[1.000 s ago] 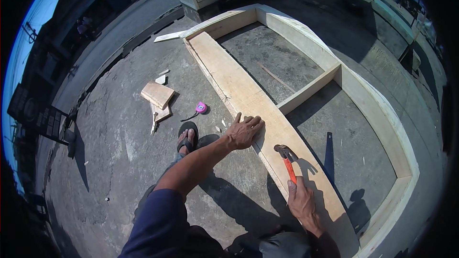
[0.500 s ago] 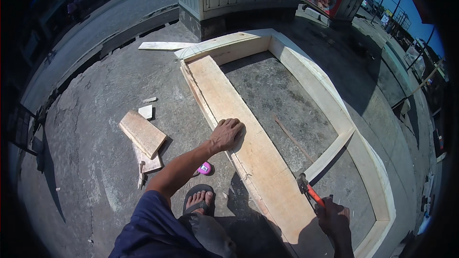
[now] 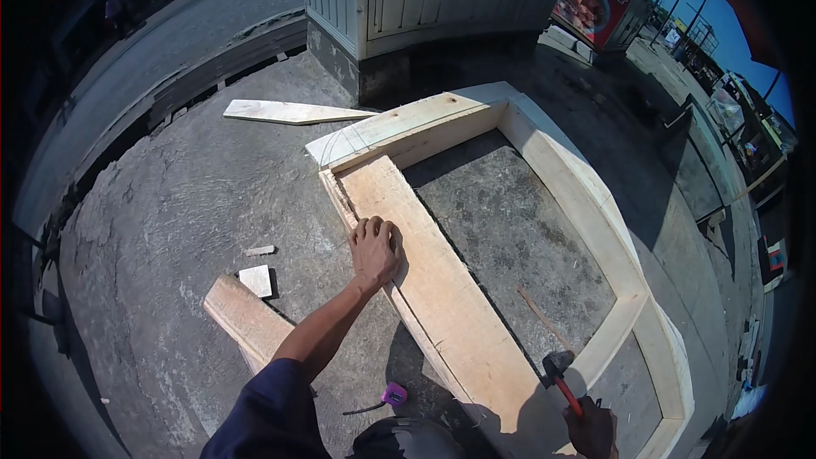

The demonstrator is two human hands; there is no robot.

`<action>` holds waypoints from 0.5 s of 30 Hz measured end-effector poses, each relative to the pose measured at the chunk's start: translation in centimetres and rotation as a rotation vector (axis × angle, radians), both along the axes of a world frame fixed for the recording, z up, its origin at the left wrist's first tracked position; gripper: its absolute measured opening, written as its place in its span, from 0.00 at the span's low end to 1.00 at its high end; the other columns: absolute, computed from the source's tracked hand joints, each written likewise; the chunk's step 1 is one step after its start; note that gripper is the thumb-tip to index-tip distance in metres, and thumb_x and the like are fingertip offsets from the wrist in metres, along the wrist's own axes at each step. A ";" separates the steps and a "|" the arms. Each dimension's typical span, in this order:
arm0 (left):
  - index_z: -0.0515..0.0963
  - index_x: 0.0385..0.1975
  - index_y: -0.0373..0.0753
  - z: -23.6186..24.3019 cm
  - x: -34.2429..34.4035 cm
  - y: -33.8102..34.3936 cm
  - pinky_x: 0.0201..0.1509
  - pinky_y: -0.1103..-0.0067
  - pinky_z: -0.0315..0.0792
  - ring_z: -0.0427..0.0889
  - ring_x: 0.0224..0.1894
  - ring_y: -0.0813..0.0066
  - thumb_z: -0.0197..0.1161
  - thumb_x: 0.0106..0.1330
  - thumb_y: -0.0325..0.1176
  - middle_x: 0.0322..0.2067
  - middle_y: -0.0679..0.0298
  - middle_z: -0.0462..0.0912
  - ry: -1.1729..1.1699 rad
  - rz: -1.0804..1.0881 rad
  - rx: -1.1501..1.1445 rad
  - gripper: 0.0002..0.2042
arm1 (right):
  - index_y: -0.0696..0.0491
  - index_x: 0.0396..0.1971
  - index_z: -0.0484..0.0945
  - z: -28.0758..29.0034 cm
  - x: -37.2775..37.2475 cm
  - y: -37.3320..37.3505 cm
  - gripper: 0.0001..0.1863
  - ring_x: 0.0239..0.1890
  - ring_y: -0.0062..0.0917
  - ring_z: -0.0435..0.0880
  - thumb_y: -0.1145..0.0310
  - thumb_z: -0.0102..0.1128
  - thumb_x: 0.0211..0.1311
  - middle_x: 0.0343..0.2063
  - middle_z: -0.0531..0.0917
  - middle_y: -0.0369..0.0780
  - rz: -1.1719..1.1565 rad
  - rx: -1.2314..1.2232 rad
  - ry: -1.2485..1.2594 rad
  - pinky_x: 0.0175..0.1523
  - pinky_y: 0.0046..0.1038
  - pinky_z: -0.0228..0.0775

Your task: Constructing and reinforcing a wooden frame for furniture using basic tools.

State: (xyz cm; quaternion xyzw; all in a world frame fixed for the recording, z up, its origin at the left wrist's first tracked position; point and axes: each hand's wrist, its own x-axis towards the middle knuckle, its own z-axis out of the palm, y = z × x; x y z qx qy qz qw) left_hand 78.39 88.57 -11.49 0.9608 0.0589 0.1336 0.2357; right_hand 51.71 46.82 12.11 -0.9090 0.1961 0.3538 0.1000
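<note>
My left hand [image 3: 375, 252] rests on the long edge of a wide pale board [image 3: 442, 280], its fingers bent over the near rail [image 3: 433, 357]. Whether those fingers grip the wood or only press on it is hard to see. A hammer [image 3: 560, 376] with a dark head and orange-red handle is in my right hand [image 3: 592, 427], low at the right. Its head hangs above the board's right edge, beside a short crosspiece [image 3: 605, 342]. The board lies along one side of a wooden frame [image 3: 563, 183] with angled sides.
Left of my arm lie a thick wood offcut [image 3: 246, 316] and a small white block [image 3: 255, 281]. A purple tape measure [image 3: 393, 393] sits near my knee. Behind the frame lies a thin slat [image 3: 293, 111], with a metal-clad cabinet [image 3: 408, 0] beyond. A thin stick [image 3: 544, 316] lies inside the frame.
My left hand has slid along the board toward the frame's far left corner. The hammer, still in my right hand, has shifted slightly lower in view. The view itself has tilted and moved forward.
</note>
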 end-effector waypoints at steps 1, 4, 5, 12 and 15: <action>0.77 0.52 0.46 0.8 0.3 -0.1 0.69 0.59 0.53 0.66 0.65 0.59 0.63 0.62 0.36 0.58 0.61 0.73 0.049 -0.010 -0.044 0.17 | 0.54 0.66 0.69 0.2 1.7 0.9 0.29 0.52 0.41 0.85 0.55 0.58 0.72 0.49 0.83 0.57 0.002 0.006 0.009 0.56 0.45 0.72; 0.78 0.51 0.47 0.2 0.1 0.2 0.68 0.60 0.54 0.67 0.64 0.61 0.62 0.62 0.37 0.57 0.61 0.74 0.005 0.023 -0.038 0.16 | 0.51 0.38 0.79 -1.2 5.6 2.5 0.17 0.32 0.47 0.86 0.51 0.63 0.63 0.26 0.85 0.48 0.224 -0.129 -0.177 0.41 0.47 0.74; 0.78 0.50 0.47 0.2 -0.4 0.6 0.68 0.60 0.54 0.67 0.64 0.62 0.62 0.62 0.37 0.57 0.61 0.74 0.022 0.030 -0.045 0.16 | 0.50 0.37 0.79 -3.3 6.8 1.9 0.16 0.33 0.48 0.86 0.52 0.63 0.63 0.25 0.85 0.47 0.247 -0.118 -0.235 0.41 0.49 0.74; 0.78 0.47 0.47 0.7 0.3 -0.3 0.66 0.63 0.57 0.70 0.60 0.64 0.63 0.58 0.32 0.51 0.63 0.75 -0.024 0.009 -0.058 0.16 | 0.57 0.42 0.80 -19.6 16.4 -1.4 0.17 0.48 0.47 0.82 0.57 0.60 0.67 0.43 0.82 0.52 0.397 -0.249 -0.673 0.50 0.46 0.72; 0.78 0.48 0.46 0.6 -0.1 0.1 0.66 0.62 0.57 0.69 0.61 0.63 0.63 0.56 0.31 0.52 0.63 0.75 -0.005 0.017 -0.060 0.17 | 0.59 0.51 0.78 -19.3 21.1 6.6 0.20 0.53 0.50 0.78 0.58 0.56 0.70 0.50 0.79 0.53 0.237 0.110 -0.740 0.57 0.45 0.69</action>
